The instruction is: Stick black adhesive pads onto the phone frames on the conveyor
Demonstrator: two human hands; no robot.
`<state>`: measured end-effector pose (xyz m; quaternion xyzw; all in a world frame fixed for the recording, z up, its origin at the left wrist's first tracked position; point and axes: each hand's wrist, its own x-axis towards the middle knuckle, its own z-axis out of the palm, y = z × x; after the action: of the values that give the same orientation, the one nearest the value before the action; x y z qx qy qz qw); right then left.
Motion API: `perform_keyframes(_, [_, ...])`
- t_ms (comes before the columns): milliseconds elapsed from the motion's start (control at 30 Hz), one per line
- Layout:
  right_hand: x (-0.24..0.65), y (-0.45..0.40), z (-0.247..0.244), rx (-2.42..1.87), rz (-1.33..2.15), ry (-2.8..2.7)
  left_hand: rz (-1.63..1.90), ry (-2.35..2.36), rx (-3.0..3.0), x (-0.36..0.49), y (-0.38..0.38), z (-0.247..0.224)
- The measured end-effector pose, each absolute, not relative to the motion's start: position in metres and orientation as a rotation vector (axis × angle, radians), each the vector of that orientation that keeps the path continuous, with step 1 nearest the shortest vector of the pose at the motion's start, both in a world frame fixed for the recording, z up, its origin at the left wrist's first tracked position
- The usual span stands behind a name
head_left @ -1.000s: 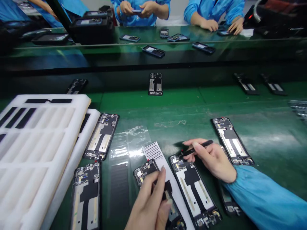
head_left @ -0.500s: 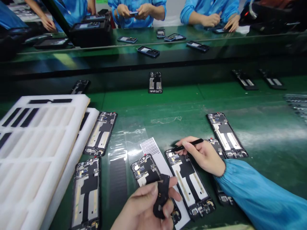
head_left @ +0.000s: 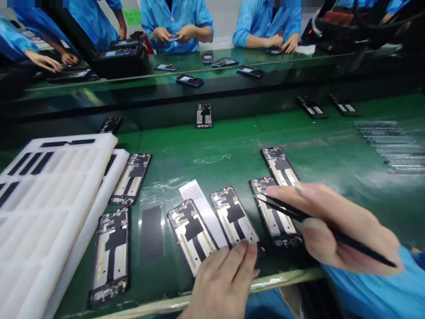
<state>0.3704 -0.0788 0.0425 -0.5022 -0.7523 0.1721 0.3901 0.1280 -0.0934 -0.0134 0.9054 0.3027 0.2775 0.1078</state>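
Note:
My left hand (head_left: 224, 277) lies palm down with fingers stretched over the lower end of an opened phone (head_left: 235, 215), whose inner parts face up. Its thumb is hidden, and the black part seen earlier is no longer in sight. In my right hand (head_left: 352, 226) are black tweezers (head_left: 295, 214), their two tips apart above the upper part of a second opened phone (head_left: 277, 217). Left of my left hand another opened phone (head_left: 191, 230) rests partly on a white sheet with dark dots (head_left: 202, 204). One more phone (head_left: 282, 166) lies behind my right hand.
White foam trays (head_left: 59, 212) with black strips are stacked at left, with phones (head_left: 111, 252) beside them. A dark strip (head_left: 152, 235) lies under clear film. Clear strips (head_left: 388, 144) lie at right. Co-workers in blue handle phones across the raised green shelf (head_left: 133, 79).
My left hand has turned palm down onto the phone, and the black part is out of sight. My right hand moved right and nearer with the tweezers. The view has shifted.

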Motion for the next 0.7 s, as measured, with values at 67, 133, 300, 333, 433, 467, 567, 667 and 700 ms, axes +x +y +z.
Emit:
perform_keyframes(67, [0.378,-0.104,0.043,-1.282,0.323,-1.941,0.769,0.890,2.752,0.139,-0.100,-0.019])
perform_keyframes(133, [0.382,-0.126,0.034,-1.364,0.359,-2.076,0.707,0.903,2.783,0.146,-0.105,-0.026])
perform_keyframes(300, [0.371,-0.164,-0.006,-1.424,0.403,-2.402,0.635,0.880,2.821,0.151,-0.110,-0.037])
perform_keyframes(333, [0.367,-0.167,-0.013,-1.435,0.364,-2.436,0.644,0.881,2.822,0.151,-0.109,-0.037])
perform_keyframes(433, [0.357,-0.169,-0.028,-1.455,0.231,-2.482,0.618,0.910,2.824,0.155,-0.106,-0.037])
perform_keyframes(467, [0.355,-0.168,-0.030,-1.469,0.212,-2.482,0.567,0.925,2.827,0.156,-0.105,-0.036])
perform_keyframes(567, [0.352,-0.165,-0.034,-1.510,0.235,-2.460,0.427,1.012,2.802,0.159,-0.103,-0.029])
perform_keyframes(667, [0.354,-0.165,-0.032,-1.549,0.329,-2.444,0.227,1.068,2.740,0.161,-0.098,-0.018])
perform_keyframes(700, [0.356,-0.164,-0.030,-1.574,0.371,-2.436,0.125,1.075,2.741,0.162,-0.096,-0.014])
